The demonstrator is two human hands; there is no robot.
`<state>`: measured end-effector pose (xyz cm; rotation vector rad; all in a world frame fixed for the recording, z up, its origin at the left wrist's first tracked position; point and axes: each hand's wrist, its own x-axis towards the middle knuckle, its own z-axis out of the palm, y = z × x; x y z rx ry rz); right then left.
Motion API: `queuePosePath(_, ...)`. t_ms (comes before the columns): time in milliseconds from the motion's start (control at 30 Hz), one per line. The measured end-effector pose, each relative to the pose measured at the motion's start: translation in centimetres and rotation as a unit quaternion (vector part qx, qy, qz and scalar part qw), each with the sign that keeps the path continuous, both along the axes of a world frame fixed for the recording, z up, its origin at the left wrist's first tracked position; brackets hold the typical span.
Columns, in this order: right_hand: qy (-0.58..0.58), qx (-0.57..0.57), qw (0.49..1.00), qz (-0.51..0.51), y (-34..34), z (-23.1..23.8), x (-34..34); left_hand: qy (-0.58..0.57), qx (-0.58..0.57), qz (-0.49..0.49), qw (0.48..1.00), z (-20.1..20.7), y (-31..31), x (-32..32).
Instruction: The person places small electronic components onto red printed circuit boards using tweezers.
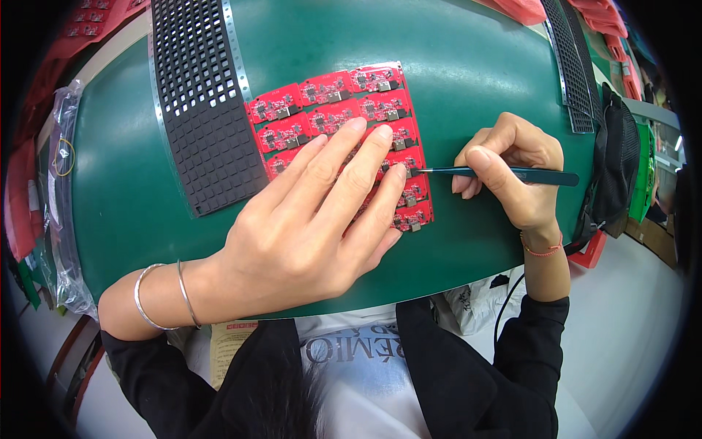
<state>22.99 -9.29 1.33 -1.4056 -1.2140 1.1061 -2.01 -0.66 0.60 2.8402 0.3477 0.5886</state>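
A red panel of small circuit boards [333, 115] lies on the green table mat, with chips and metal connectors on each board. My left hand [314, 197] rests flat across its middle, fingers spread, hiding several boards. To the right of the panel, my right hand [512, 161] pinches a pair of dark tweezers [545, 176]. Their tip points left and meets a small black piece [411, 173] at the panel's right edge; whether they grip it I cannot tell. Left of the panel lies a sheet of black foam pads [219, 150], with its far part showing empty cut-out squares.
The green mat [468, 66] spreads around the panel. More black pad sheets [567, 66] lie at the far right beside a black mesh bag [613, 154]. Clear plastic packaging [66, 197] hangs along the left edge. Pink bags with red boards [91, 22] are at the far left.
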Motion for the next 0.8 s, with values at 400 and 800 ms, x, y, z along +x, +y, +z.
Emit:
queuePosePath(400, -0.003, 0.000, 1.000, -0.019, 1.1, 1.3, 0.2, 0.021, -0.028, 0.002, 0.999, 1.1, 0.0, 0.0)
queuePosePath(800, 0.005, 0.059, 0.995, 0.080, 13.0, 1.3, -10.8, -0.013, 0.137, 0.131, 0.982, 0.1, 3.7, -7.1)
